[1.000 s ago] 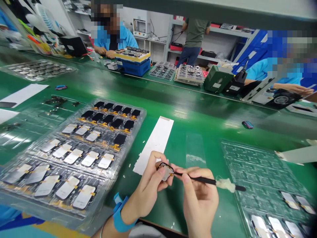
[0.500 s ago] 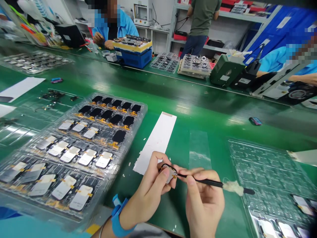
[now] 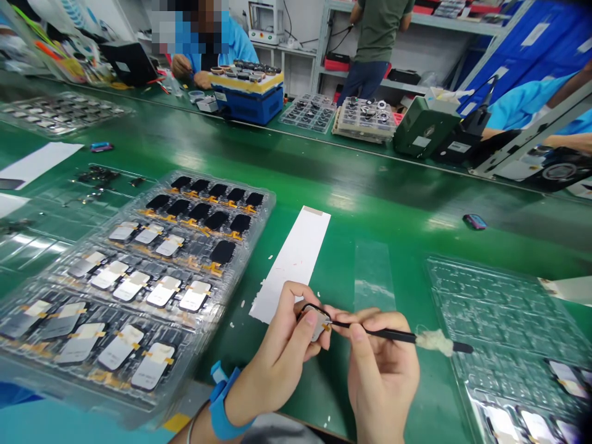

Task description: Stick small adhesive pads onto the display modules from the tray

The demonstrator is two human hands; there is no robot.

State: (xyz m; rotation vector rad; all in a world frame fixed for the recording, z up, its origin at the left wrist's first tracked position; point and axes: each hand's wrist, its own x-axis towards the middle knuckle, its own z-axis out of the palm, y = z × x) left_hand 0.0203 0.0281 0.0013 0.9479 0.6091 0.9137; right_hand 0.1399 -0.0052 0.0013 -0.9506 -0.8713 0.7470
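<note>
My left hand (image 3: 282, 351), with a blue wrist strap (image 3: 219, 404), pinches a small screen part (image 3: 318, 322) between thumb and fingers near the table's front edge. My right hand (image 3: 382, 376) grips thin black tweezers (image 3: 393, 335) wrapped with a tuft of white fibre (image 3: 433, 341); their tip touches the part's right edge. A clear tray (image 3: 139, 283) of several similar screen parts, some black and some silver, lies to the left. Another clear tray (image 3: 504, 333) sits to the right, with a few parts at its near end.
A white paper strip (image 3: 296, 259) and a clear film strip (image 3: 372, 271) lie on the green bench just beyond my hands. Across the bench, other people in blue sit by a blue box (image 3: 250, 98), trays and a green device (image 3: 419, 129).
The view has shifted slightly. My hands stay together on the part, with the tweezers' tip still at its edge.
</note>
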